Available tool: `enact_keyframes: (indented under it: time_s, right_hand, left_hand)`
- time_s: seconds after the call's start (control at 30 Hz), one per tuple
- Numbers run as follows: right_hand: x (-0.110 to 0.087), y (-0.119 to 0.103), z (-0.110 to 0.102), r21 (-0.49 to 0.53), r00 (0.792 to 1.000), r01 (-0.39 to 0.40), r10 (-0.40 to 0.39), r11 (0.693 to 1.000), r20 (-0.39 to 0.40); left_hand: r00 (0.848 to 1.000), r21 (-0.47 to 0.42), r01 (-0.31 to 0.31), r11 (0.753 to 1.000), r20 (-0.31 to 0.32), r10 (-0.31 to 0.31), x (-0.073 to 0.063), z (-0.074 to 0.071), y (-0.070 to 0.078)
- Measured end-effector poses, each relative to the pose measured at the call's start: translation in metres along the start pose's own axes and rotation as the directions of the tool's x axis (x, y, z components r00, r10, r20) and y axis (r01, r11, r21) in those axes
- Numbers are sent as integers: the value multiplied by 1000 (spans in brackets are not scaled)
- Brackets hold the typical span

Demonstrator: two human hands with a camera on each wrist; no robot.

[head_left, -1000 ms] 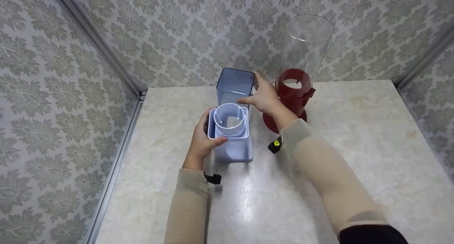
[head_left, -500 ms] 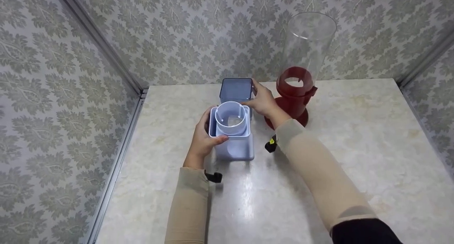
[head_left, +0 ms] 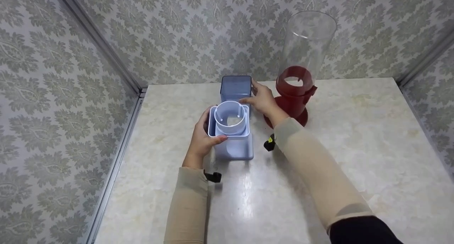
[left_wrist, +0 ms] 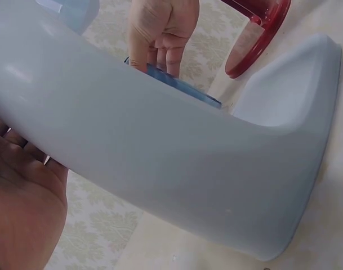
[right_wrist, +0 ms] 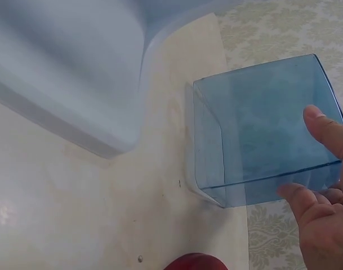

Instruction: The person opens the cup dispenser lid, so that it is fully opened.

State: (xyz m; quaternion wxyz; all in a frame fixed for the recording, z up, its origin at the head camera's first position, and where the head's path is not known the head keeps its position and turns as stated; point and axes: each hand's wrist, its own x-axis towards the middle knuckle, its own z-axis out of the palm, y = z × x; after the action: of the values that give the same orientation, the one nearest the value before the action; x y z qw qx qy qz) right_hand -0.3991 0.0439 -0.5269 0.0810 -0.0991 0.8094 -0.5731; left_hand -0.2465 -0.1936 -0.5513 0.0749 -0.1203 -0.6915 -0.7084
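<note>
A pale blue dispenser stand [head_left: 234,150] with a square top and a round collar [head_left: 230,113] rises from the table. My left hand [head_left: 201,143] grips the square top from the left, its thumb across the front edge. Behind the stand, my right hand [head_left: 263,100] holds a translucent blue square container [head_left: 236,86] by its right side, close to the rim. In the right wrist view the container [right_wrist: 255,129] has its base at the tabletop; whether it bears fully on it I cannot tell. The stand hides its lower part in the head view.
Right of the container stands a red dispenser base [head_left: 292,107] carrying a tall clear cylinder [head_left: 308,42]. My right forearm passes close in front of it. Patterned wall panels [head_left: 198,34] border the table [head_left: 354,148] at the back and sides.
My right hand has lowered the blue container behind the stand and brought it more upright, with most of this in the first half second. My left hand stays on the stand's top.
</note>
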Motion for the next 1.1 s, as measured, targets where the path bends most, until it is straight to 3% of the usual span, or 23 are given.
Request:
enact_keyframes:
  time_s: [0.53, 0.77, 0.87, 0.97, 1.03, 1.1]
  right_hand:
    - [-3, 11, 5, -35, 999, 39, -40, 999, -31]
    - [-19, 6, 0, -61, 999, 18, -21, 998, -39]
    - [-32, 3, -5, -67, 997, 67, -70, 995, -32]
    - [-49, 0, -10, -15, 989, 146, -146, 989, -19]
    - [-64, -2, -14, 25, 979, 202, -201, 979, -18]
    - [-80, -3, -20, 54, 969, 249, -248, 967, -25]
  left_hand:
    - [1000, -1, -7, 1000, -2, 7, -1, 1, 1]
    - [999, -2, 2, 1000, 47, -2, -1, -1, 4]
    - [998, -39, -38, 999, 50, 40, -5, -1, 10]
    - [994, -6, -113, 994, -11, 113, -12, 2, 23]
    - [982, 48, -175, 983, -63, 177, -17, 7, 36]
    - [961, 108, -249, 962, -95, 259, -23, 15, 51]
